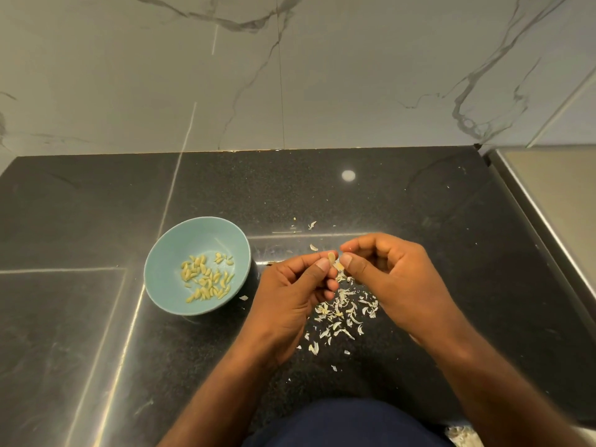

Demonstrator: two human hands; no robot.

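Closest in, a dark blue garment (348, 421) is cut off by the bottom edge, and both forearms rise from beside it. Beneath and between the wrists lies a scatter of husk scraps (342, 312), partly hidden under the right hand (393, 275). The left hand (290, 295) pinches a pale seed (332, 257) between thumb and forefinger. The right hand's thumb and forefinger nip the same seed from the other side, its other fingers curled. Whether they grip shell or kernel is hard to make out. Left of the left hand sits a blue bowl (193, 240) with peeled seeds (206, 279) in it. Beyond the hands the black counter (322, 188) runs to a marbled wall (322, 75).
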